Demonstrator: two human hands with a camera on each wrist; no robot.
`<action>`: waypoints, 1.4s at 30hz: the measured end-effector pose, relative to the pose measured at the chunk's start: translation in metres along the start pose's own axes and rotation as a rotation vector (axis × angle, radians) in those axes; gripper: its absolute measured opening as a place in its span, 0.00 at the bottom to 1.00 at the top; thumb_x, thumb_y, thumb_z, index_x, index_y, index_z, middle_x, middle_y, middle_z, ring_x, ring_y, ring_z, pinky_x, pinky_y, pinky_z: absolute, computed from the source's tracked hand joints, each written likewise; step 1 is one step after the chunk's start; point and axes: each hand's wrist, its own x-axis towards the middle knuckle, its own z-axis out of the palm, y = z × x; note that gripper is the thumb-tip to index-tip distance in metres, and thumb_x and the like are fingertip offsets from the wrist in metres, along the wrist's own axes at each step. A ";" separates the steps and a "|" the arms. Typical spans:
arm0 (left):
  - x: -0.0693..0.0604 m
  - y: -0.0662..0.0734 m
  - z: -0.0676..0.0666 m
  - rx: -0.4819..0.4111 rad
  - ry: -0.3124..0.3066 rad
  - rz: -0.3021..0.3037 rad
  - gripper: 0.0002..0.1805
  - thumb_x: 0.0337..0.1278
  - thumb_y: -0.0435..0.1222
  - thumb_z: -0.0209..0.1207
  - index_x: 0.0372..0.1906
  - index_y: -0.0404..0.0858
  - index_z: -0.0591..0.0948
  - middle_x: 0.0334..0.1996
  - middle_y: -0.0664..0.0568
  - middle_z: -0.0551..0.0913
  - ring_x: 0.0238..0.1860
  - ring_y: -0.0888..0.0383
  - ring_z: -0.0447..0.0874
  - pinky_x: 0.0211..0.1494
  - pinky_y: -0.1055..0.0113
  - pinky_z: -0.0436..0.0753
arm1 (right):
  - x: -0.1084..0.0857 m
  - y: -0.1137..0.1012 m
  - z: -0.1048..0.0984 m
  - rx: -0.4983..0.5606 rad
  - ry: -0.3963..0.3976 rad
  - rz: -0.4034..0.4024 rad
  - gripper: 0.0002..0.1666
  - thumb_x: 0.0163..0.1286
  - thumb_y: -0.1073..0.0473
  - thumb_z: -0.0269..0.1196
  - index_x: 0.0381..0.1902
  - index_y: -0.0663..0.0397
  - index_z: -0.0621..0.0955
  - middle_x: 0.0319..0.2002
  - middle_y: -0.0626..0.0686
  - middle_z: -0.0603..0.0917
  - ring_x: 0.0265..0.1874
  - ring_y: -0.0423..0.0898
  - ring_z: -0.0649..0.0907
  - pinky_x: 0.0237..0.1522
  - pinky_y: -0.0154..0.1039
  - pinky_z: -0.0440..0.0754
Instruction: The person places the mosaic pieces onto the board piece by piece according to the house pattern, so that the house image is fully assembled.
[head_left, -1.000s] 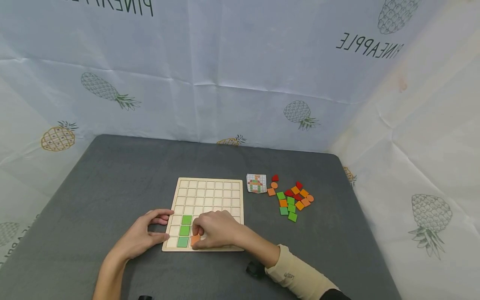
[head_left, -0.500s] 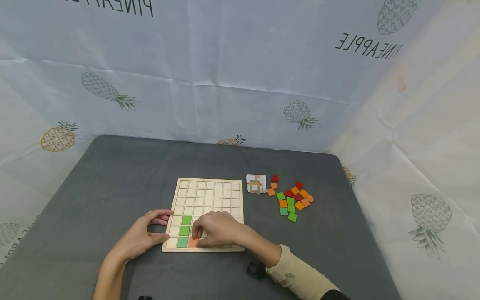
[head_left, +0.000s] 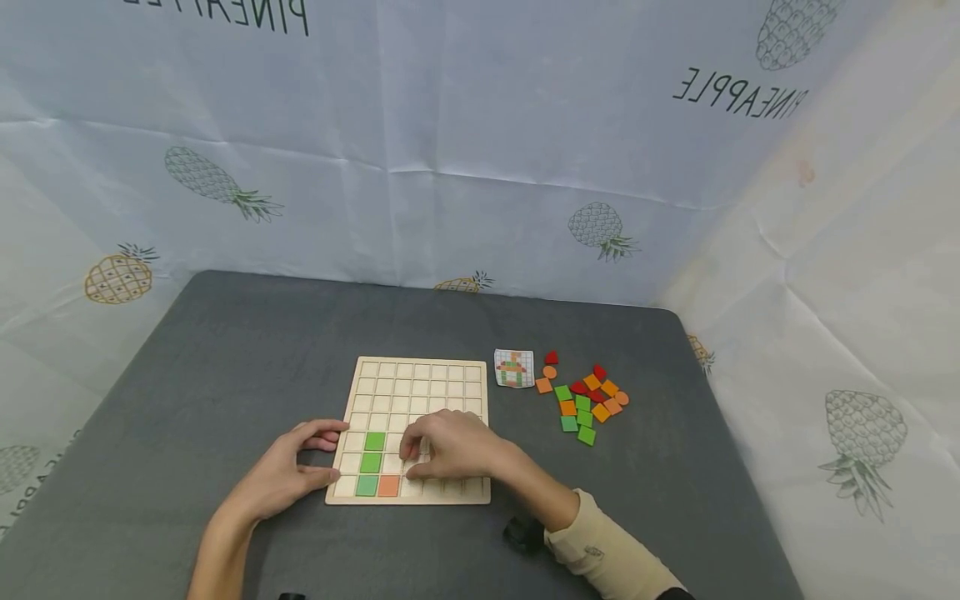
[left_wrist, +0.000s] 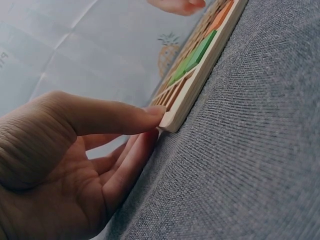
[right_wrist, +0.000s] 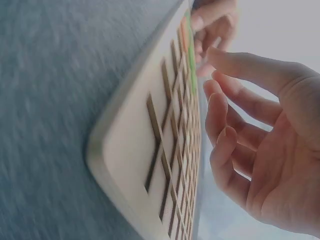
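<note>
A wooden grid board [head_left: 420,373] lies on the grey table. Three green square tiles, one of them the middle tile [head_left: 371,463], fill a column near its left side. An orange square tile [head_left: 387,486] lies flat in the bottom row, right beside the lowest green one. My left hand [head_left: 288,462] rests against the board's left edge, thumb near the front corner and fingers further back. Over the board's lower middle hovers my right hand [head_left: 453,446]; in the right wrist view its thumb and loosely bent fingers [right_wrist: 220,107] are apart with nothing between them.
A small pattern card [head_left: 513,368] lies right of the board. Beyond it are loose green, orange and red pieces [head_left: 583,403], squares, circles and other shapes. A dark object [head_left: 523,535] sits under the right forearm. A pineapple-print curtain [head_left: 480,225] stands behind the table.
My right hand has let go of the orange tile, which now sits flat in its cell, and has moved up and to the right. The left hand has stayed at the board's edge.
</note>
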 end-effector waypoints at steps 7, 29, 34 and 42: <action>-0.001 -0.001 0.000 -0.005 0.002 0.017 0.36 0.57 0.26 0.74 0.72 0.30 0.76 0.61 0.38 0.79 0.57 0.64 0.77 0.48 0.69 0.89 | -0.012 0.018 -0.018 0.113 0.068 0.014 0.10 0.68 0.52 0.78 0.45 0.42 0.90 0.38 0.40 0.90 0.26 0.28 0.78 0.33 0.28 0.75; 0.000 -0.001 0.000 -0.002 -0.002 0.005 0.37 0.57 0.26 0.74 0.72 0.31 0.76 0.62 0.37 0.78 0.59 0.58 0.77 0.48 0.69 0.89 | -0.065 0.085 -0.077 0.331 0.231 0.105 0.16 0.69 0.57 0.77 0.52 0.57 0.90 0.50 0.56 0.92 0.32 0.42 0.84 0.33 0.34 0.81; 0.000 -0.001 -0.001 0.000 -0.006 -0.004 0.37 0.58 0.26 0.74 0.73 0.31 0.75 0.63 0.37 0.78 0.59 0.57 0.77 0.48 0.68 0.89 | -0.077 0.105 -0.085 0.380 0.259 0.160 0.16 0.69 0.59 0.77 0.52 0.60 0.90 0.49 0.58 0.92 0.30 0.54 0.85 0.33 0.35 0.81; 0.000 -0.003 0.000 0.008 0.000 0.001 0.37 0.57 0.27 0.75 0.73 0.31 0.76 0.63 0.38 0.78 0.59 0.60 0.77 0.49 0.69 0.88 | -0.089 0.142 -0.088 0.419 0.232 0.192 0.17 0.70 0.61 0.76 0.55 0.62 0.89 0.48 0.59 0.91 0.38 0.55 0.88 0.38 0.36 0.85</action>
